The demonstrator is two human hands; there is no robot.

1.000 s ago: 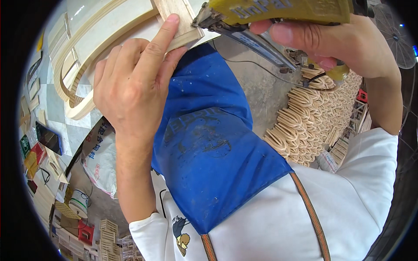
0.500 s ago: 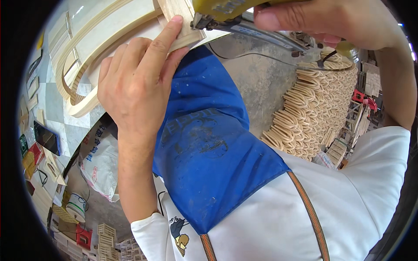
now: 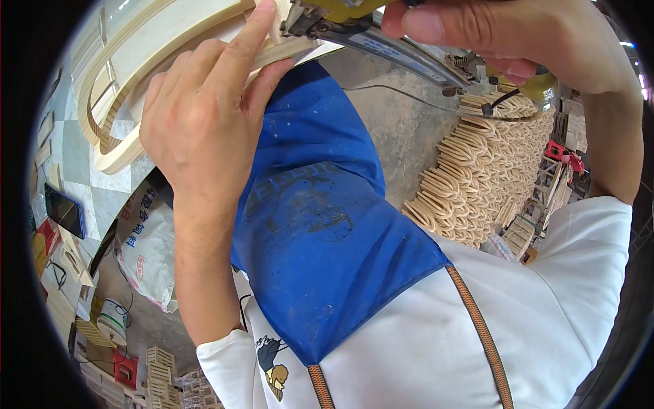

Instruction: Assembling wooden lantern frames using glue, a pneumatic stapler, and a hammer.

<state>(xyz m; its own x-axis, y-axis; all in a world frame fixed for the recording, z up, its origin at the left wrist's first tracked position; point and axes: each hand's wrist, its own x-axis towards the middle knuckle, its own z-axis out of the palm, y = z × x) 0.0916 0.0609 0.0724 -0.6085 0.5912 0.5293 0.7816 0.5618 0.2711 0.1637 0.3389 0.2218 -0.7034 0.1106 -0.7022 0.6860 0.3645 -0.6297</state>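
Observation:
At the top, my right hand [image 3: 501, 41] is closed around a yellow nail gun [image 3: 392, 51] with a long metal magazine. The nose of the tool is right over a pale wooden piece [image 3: 289, 50], close to my left fingertips; whether it touches cannot be told. My left hand [image 3: 197, 112] holds this wood, with the index finger stretched along it and the thumb against its near edge. Beside that hand, curved wooden frame parts [image 3: 119, 158] lie on the worktable [image 3: 76, 153]. The upper part of the nail gun is cut off by the picture's edge.
An air hose [image 3: 402, 92] runs across behind the tool. A large stack of bent wooden pieces [image 3: 477, 170] stands on the floor at right. My blue apron [image 3: 306, 198] is below the work. At left are a phone [image 3: 65, 210], a white sack [image 3: 146, 252] and a bucket [image 3: 113, 320].
The whole view has shifted slightly. The nail gun and both hands have moved a little up and left, and the tool now covers more of the wood. Both grips stay the same.

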